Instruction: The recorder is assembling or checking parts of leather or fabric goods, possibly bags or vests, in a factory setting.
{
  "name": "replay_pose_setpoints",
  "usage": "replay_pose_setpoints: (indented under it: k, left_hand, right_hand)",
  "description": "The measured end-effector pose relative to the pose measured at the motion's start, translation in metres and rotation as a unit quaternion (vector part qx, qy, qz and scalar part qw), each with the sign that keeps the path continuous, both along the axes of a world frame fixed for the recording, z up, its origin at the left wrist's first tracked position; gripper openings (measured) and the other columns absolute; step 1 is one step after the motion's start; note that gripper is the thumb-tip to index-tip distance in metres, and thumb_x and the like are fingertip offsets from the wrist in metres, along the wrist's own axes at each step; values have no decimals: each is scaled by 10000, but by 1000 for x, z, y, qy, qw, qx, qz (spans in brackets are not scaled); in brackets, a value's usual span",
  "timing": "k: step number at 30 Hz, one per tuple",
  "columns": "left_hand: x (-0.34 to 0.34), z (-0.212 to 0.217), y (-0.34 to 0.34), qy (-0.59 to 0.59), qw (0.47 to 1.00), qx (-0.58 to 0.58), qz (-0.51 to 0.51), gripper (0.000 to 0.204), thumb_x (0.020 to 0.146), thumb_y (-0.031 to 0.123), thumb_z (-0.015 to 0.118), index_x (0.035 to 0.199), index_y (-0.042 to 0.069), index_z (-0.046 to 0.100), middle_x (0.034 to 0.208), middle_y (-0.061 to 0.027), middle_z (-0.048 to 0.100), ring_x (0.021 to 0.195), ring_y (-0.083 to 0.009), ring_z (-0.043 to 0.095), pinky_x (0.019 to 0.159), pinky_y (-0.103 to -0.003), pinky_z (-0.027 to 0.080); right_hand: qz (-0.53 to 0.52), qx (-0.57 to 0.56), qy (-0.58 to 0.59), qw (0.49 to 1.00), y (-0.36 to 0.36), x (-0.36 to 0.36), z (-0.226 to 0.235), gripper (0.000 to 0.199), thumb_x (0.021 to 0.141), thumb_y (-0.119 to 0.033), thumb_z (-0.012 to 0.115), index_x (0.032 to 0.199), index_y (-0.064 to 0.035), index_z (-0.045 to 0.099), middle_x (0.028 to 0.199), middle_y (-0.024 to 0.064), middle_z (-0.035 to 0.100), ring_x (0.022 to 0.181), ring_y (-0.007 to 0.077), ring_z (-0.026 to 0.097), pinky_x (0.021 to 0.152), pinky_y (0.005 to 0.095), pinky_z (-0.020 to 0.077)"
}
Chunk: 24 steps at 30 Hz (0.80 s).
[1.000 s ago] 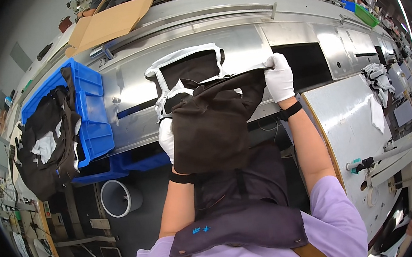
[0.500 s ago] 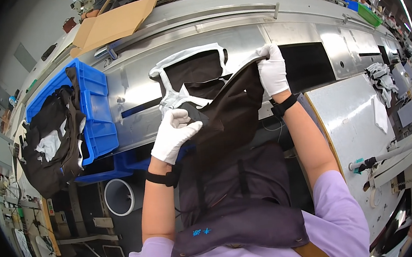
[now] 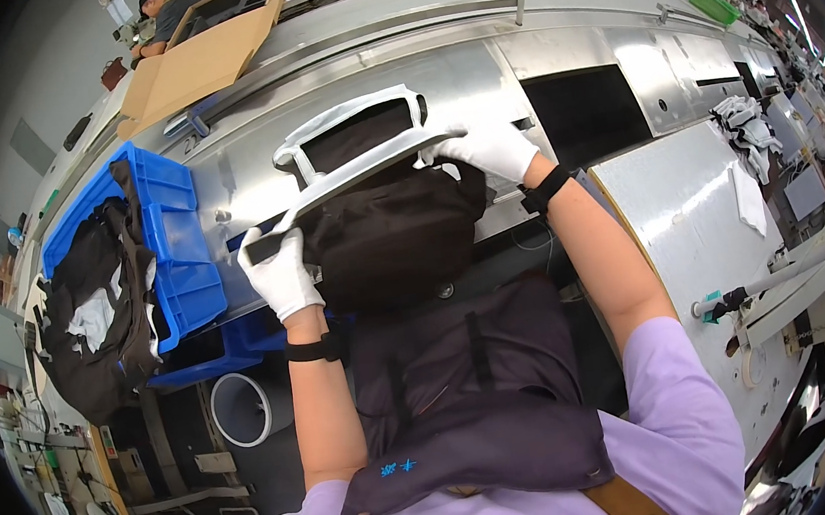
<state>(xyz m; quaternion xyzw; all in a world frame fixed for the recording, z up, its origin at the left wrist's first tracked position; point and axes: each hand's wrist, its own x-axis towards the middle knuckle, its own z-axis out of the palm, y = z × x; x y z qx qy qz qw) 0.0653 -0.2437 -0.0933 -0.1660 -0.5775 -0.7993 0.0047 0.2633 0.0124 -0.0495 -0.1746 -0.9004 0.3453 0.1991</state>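
Observation:
A dark brown fabric piece [image 3: 400,237] with a white band along its upper edge hangs between my two white-gloved hands. My left hand [image 3: 284,276] pinches the band's left end. At the other end, my right hand [image 3: 490,152] grips the edge with its fingers curled over it. The band runs fairly straight, slanting up to the right, and the lower cloth droops over the table's near edge. Behind it, a white-bordered dark part [image 3: 348,125] lies on the metal table [image 3: 243,180]; whether it belongs to the same piece I cannot tell.
To the left a blue crate [image 3: 175,247] holds dark cloth [image 3: 99,290] that spills over its side. An opened cardboard box [image 3: 197,74] sits beyond the rail. A dark rectangular opening [image 3: 587,118] lies right of my hands. White cloths [image 3: 747,137] rest on the right-hand table.
My left hand has moved left and taken the white-banded edge. My right hand has come lower and leftward, and the fabric has swung from a steep slant to a flatter, spread position.

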Motion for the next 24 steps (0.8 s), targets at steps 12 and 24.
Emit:
replay_pose_setpoints:
  k: [12,24]
  left_hand:
    - [-26,-31,-12,-210,976,-1,-60,168,943,168,603,1093,94,623,1044,-81,656,901,-229,654,713,-394,559]
    - [-15,-30,-9,-246,964,74,-69,364,990,277,565,1188,-26,601,1151,-129,650,1013,-272,656,864,-403,554]
  right_hand:
    - [182,-28,-104,977,13,48,-2,630,714,-148,787,1277,8,553,1189,135,644,1095,232,607,946,335,478]
    - [54,-5,-137,989,-40,47,4,413,674,-320,837,832,-20,601,721,126,599,775,258,631,688,362,474]
